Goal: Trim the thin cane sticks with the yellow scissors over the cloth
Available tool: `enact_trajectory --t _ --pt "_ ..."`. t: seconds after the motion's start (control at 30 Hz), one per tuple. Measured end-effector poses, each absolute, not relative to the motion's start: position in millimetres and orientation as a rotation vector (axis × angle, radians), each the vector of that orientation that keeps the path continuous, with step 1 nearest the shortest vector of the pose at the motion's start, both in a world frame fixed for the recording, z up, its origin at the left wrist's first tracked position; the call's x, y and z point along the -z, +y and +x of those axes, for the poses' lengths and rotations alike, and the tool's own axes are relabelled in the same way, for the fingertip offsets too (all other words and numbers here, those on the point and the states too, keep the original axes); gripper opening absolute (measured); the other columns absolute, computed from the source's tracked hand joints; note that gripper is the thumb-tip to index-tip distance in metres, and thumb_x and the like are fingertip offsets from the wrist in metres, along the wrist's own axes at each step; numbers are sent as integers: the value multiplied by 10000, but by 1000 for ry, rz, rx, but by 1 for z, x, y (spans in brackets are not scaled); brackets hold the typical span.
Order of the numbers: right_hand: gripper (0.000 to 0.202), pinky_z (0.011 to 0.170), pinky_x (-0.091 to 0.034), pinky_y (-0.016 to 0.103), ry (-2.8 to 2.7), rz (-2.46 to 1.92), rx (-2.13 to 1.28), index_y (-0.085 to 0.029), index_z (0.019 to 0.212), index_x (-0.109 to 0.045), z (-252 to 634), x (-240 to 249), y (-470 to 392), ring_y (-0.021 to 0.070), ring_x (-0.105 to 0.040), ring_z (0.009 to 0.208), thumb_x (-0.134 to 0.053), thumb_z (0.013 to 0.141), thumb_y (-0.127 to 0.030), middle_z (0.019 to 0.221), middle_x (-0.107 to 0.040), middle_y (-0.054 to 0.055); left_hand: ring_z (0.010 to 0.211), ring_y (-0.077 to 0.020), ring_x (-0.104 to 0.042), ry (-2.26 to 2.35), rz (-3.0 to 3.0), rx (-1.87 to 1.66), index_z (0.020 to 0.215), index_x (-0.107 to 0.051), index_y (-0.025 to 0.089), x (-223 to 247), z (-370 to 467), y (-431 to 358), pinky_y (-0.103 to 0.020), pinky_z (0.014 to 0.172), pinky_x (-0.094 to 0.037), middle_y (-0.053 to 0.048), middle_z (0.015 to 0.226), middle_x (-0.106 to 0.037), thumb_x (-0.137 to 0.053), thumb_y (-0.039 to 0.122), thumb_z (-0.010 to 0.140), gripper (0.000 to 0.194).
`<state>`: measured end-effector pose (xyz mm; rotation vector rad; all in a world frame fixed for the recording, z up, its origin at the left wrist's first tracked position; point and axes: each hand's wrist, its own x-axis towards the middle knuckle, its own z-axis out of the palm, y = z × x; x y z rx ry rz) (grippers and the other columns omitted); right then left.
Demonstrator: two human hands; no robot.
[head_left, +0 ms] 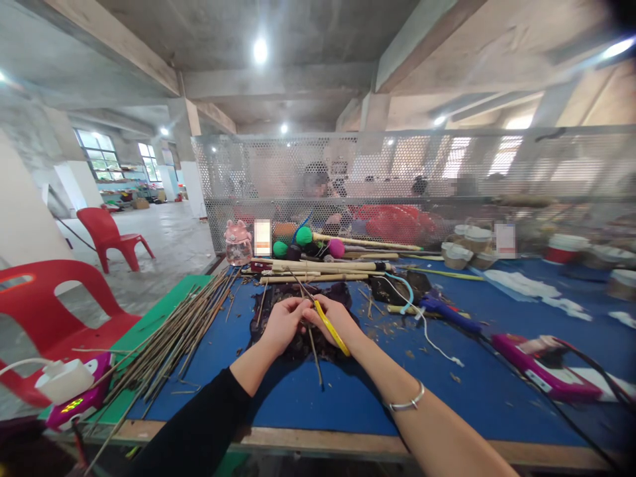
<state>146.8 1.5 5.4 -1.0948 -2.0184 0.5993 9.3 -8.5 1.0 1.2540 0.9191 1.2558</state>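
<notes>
My left hand [284, 326] and my right hand [338, 323] meet over the middle of the table, fingertips pinched close together. Between them is a thin brown twig [316, 361], its lower end sticking out toward me. Yellow-handled scissors [332, 329] lie in my right hand, the handle along the palm and the narrow metal end pointing away past the fingers. My fingers hide the exact pinch point. Under both hands a dark crumpled cloth or plastic sheet [258, 324] is spread out. A bundle of long thin twigs [173, 344] lies to the left of my left hand.
Thick pale sticks [322, 266] lie across the blue tabletop [368, 397] beyond my hands, before a perforated metal screen [278, 159]. A glue gun [450, 313] and a purple power strip [541, 368] are on the right. A pink bottle [238, 244] stands back left; red chairs [64, 291] are beside the table.
</notes>
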Motion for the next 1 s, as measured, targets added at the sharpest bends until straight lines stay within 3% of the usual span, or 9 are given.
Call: enact_trajectory --t 0.17,0.47,0.7,1.0 --pt "334 564 -398 218 -2068 -1083 -639 -163 792 -574 147 -6 2 139 -541 629 -462 777 -478 706 -602 25 461 -56 -453 1014 1208 -1270 759 -608 124 -2 7 -8 -147 393 -367 7 577 -531 -598 477 644 372" --pt "412 567 -371 221 -2127 -1281 -491 -222 1026 -478 149 -2 1 142 -548 624 -569 709 -468 746 -612 14 339 -26 -347 1070 1242 -1316 664 -573 131 -1 5 -7 -141 304 -284 55 458 -456 -641 459 602 341" --pt "340 576 -396 225 -2039 -1160 -562 -194 979 -517 147 -7 -2 146 -563 637 -483 774 -464 739 -620 24 472 -75 -501 984 1169 -1273 790 -605 136 -5 7 -10 -151 361 -366 -5 622 -580 -626 461 619 368" --pt "334 566 -396 228 -2063 -1166 -555 -181 889 -562 150 -9 -1 154 -564 642 -487 762 -481 734 -625 35 452 -66 -479 1024 1184 -1302 811 -606 128 -4 6 -8 -147 346 -336 -10 624 -588 -656 444 589 389"
